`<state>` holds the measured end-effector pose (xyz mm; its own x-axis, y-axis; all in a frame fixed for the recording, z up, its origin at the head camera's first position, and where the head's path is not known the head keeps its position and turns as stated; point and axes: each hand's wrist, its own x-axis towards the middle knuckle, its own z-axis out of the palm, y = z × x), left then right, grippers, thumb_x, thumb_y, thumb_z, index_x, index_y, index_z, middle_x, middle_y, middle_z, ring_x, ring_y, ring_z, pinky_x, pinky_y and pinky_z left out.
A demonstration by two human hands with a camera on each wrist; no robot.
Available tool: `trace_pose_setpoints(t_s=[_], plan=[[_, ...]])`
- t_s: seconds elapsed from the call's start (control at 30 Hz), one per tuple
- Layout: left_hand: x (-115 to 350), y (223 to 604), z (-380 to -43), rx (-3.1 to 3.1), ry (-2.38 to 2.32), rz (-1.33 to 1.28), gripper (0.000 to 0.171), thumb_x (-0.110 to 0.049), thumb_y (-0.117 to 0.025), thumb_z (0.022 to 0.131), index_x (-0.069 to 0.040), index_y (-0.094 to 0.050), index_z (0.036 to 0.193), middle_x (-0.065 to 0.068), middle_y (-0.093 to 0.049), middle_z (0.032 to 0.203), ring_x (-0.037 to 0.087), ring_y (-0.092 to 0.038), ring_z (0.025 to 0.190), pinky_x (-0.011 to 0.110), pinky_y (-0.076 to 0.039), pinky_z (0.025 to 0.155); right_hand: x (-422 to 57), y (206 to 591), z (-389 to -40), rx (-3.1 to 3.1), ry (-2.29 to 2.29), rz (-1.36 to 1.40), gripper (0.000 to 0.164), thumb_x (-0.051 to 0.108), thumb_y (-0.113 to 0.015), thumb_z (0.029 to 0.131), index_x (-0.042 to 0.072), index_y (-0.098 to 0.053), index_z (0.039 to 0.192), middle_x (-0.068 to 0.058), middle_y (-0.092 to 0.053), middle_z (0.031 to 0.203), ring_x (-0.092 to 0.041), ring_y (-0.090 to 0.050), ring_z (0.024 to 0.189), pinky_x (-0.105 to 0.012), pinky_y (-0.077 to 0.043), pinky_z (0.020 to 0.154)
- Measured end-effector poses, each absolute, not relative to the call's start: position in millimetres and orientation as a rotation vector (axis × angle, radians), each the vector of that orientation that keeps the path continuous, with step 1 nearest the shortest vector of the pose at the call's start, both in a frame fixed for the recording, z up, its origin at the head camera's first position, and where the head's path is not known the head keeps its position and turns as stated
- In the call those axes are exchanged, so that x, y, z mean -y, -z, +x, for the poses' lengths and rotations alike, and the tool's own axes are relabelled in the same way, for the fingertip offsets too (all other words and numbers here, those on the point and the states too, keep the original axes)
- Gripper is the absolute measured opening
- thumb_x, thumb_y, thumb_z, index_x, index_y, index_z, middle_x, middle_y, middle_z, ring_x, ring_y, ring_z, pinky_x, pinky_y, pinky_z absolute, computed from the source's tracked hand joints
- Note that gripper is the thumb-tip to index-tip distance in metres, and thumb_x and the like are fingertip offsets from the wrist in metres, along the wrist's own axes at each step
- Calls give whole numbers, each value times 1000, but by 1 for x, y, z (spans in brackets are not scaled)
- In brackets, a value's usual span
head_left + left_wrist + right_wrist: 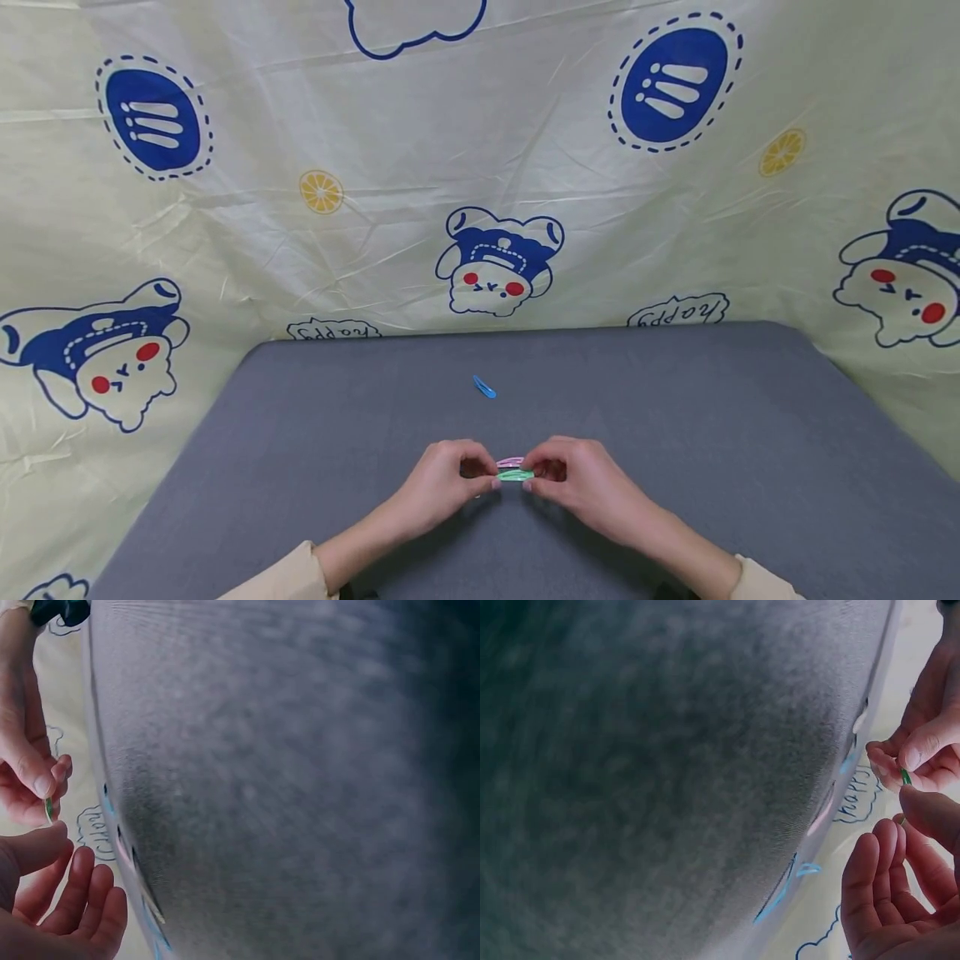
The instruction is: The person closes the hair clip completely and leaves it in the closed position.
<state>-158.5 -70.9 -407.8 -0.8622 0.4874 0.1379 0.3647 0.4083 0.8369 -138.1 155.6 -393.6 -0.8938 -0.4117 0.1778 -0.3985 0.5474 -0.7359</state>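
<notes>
A green snap hair clip (515, 476) is held level between both hands, above the grey table. My left hand (442, 483) pinches its left end between thumb and fingers. At the other end, my right hand (583, 482) pinches it the same way. The left wrist view shows the clip edge-on as a thin green strip (49, 811) between the two thumbs. Just behind it in the head view appears a pink hair clip (511, 462), partly covered by the fingers. Farther back on the table lies a blue hair clip (485, 387).
The grey cloth-covered table (337, 400) ends at a printed curtain (390, 242). Seen edge-on in the right wrist view, a pink clip (822, 814) and a light blue clip (778, 892) lie on the table. A small pale piece (477, 497) shows beneath the left hand.
</notes>
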Motion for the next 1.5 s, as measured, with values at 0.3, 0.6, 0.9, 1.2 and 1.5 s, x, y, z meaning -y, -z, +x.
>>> trace_pose_setpoints(t_s=[0.3, 0.6, 0.9, 1.2, 1.5], plan=[[70, 413, -163, -2563, -1324, 806, 10, -6, -76, 84, -14, -71, 82, -11, -61, 76, 5, -56, 69, 22, -48, 65, -157, 398, -147, -2711, 1229, -759, 12, 9, -79, 82, 15, -72, 90, 12, -61, 79, -4, -56, 69, -24, -49, 61], [70, 417, -166, -2601, -1291, 863, 10, -4, -78, 82, -12, -72, 80, -12, -60, 77, 2, -56, 70, 21, -48, 65, -157, 402, -153, -2679, 1201, -767, 11, 9, -78, 82, 14, -72, 90, 12, -62, 77, -4, -56, 68, -25, -49, 60], [67, 417, -165, -2661, -1175, 967, 9, -1, -79, 79, -9, -74, 77, -11, -56, 76, 1, -54, 72, 19, -47, 66, -158, 405, -158, -2626, 1182, -753, 11, 9, -79, 82, 15, -73, 89, 12, -63, 73, -5, -56, 66, -25, -47, 58], [65, 416, -164, -2732, -1096, 975, 10, -4, -80, 78, -12, -75, 76, -13, -54, 74, 4, -51, 73, 20, -43, 65, -158, 408, -160, -2624, 1166, -746, 12, 8, -80, 79, 15, -73, 85, 12, -61, 70, -5, -56, 64, -24, -47, 57], [64, 416, -164, -2753, -1071, 995, 10, -4, -81, 77, -11, -74, 76, -11, -55, 74, 3, -51, 73, 19, -43, 66, -158, 409, -161, -2597, 1169, -726, 12, 8, -79, 80, 14, -72, 88, 11, -63, 72, -6, -58, 65, -24, -48, 59]])
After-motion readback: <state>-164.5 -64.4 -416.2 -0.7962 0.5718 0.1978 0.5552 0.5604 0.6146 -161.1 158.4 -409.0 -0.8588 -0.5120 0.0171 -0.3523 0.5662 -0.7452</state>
